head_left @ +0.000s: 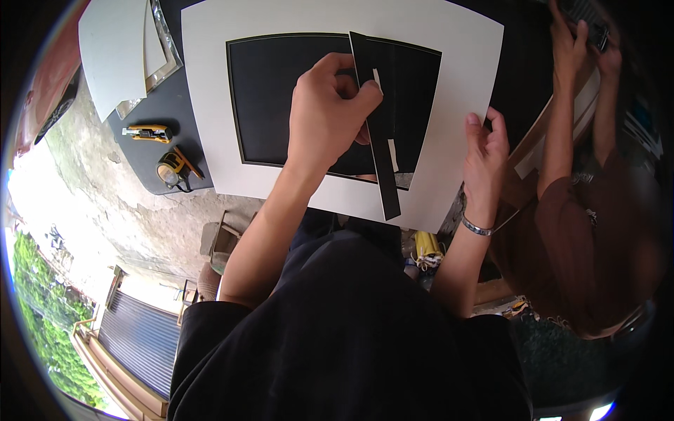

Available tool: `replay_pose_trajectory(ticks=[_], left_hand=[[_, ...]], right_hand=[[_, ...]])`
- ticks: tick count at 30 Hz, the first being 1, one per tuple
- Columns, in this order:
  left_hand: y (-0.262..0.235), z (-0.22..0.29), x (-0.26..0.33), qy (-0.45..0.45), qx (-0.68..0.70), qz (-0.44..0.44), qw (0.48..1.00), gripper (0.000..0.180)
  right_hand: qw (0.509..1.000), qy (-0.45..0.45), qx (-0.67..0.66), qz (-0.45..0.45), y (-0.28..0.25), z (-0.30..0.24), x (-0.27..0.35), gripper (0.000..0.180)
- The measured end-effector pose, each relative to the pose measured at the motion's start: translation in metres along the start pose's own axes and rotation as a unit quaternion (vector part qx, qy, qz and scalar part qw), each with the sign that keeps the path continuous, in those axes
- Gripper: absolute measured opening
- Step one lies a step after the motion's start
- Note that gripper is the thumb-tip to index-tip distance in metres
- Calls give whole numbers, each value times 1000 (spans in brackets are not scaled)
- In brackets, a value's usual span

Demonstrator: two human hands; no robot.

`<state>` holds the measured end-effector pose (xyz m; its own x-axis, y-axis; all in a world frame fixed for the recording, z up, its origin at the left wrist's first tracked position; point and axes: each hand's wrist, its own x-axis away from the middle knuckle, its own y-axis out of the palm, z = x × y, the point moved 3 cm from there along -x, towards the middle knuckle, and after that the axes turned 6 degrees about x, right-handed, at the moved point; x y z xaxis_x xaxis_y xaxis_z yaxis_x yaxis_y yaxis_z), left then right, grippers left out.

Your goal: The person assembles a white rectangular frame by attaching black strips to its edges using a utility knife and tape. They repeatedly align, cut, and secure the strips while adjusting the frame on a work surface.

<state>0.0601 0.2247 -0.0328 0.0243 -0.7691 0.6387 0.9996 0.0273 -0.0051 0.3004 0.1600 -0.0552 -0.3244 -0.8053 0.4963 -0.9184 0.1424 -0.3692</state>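
A large white mat board [203,91] with a rectangular opening lies on the black table, overhanging its near edge. Through the opening the dark tabletop shows. My left hand [328,105] pinches a narrow black strip [379,151] between thumb and fingers, holding it over the right part of the opening. Two short pale pieces of tape [393,156] show along the strip. My right hand [486,144], with a bracelet at the wrist, grips the right edge of the mat board, thumb on top and fingers curled behind it.
At the table's left lie a yellow utility knife [147,132], a tape measure [170,170] and a pencil [188,162]. White boards [116,52] with clear wrapping rest at the far left. On the right a person in a brown shirt [583,238] holds a dark object.
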Motion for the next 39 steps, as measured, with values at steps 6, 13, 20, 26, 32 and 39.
replay_pose_trajectory(ticks=[6, 13, 20, 26, 32, 39], left_hand=[[3, 4, -2, 24, -32, -5, 999, 36], [3, 2, -5, 38, -34, 13, 999, 37], [9, -6, -1, 118, 2, 14, 993, 23], [11, -31, 2, 135, 58, -22, 989, 26], [26, -48, 12, 60, 1, -52, 997, 28], [37, -48, 17, 26, -48, -96, 994, 28]], right_hand=[[1000, -6, 13, 2, -1, -1, -2, 31], [1000, -10, 8, -5, -3, -1, -3, 30], [1000, -13, 1, -13, -5, -7, 0, 27], [999, -8, -49, -13, -7, -18, 7, 24], [999, -18, -32, -19, -10, -25, 12, 23], [998, -25, -48, -20, -8, -35, 15, 23]])
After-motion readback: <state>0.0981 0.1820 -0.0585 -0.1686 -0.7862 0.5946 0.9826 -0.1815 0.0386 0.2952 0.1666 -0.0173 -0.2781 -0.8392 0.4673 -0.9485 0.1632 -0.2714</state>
